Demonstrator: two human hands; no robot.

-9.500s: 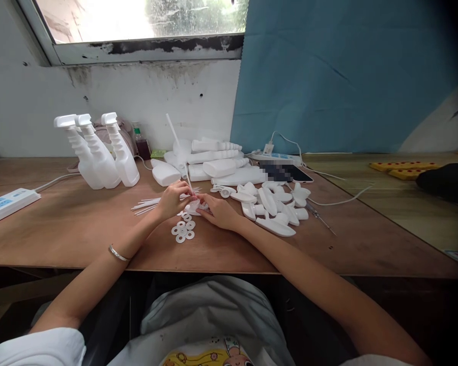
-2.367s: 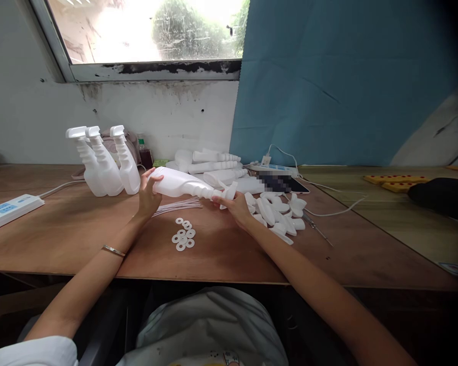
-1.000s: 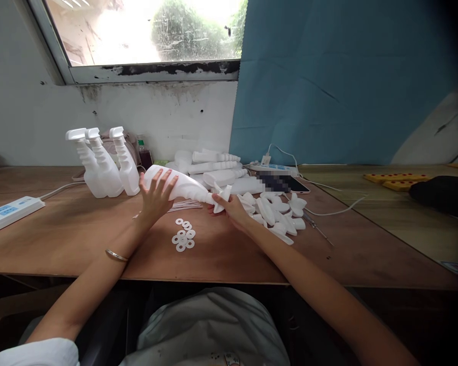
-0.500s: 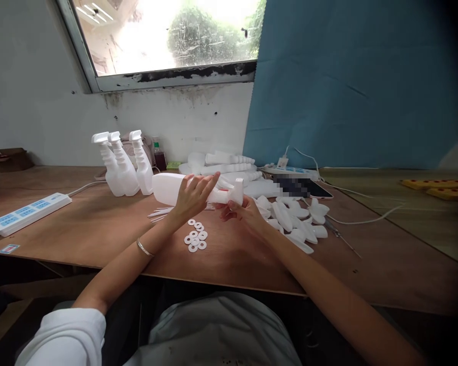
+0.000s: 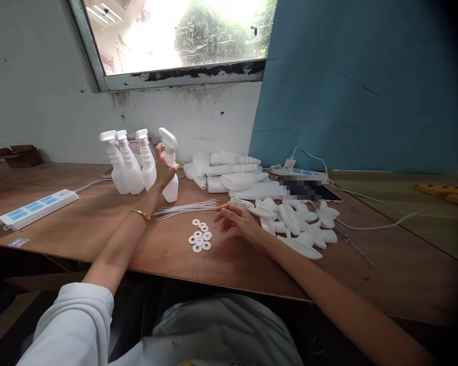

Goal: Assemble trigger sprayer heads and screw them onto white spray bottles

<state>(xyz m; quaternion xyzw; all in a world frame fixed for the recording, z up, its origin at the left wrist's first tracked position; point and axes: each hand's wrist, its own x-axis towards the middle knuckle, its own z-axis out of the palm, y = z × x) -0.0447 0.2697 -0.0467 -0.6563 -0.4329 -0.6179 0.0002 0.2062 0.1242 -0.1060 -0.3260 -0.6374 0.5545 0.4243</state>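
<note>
A brown wooden tabletop spans the frame, with a blue cloth hanging at upper right. White trigger heads lie heaped right of center, in front of a stack of loose white bottles. Three capped spray bottles stand at center left. Just right of them, a fourth spray bottle is nearly upright in the grasp of the left hand; whether its base touches the wood is unclear. The right hand, released, loosely curls its fingers at center, between the heads and thin white tubes, near scattered white washers.
</note>
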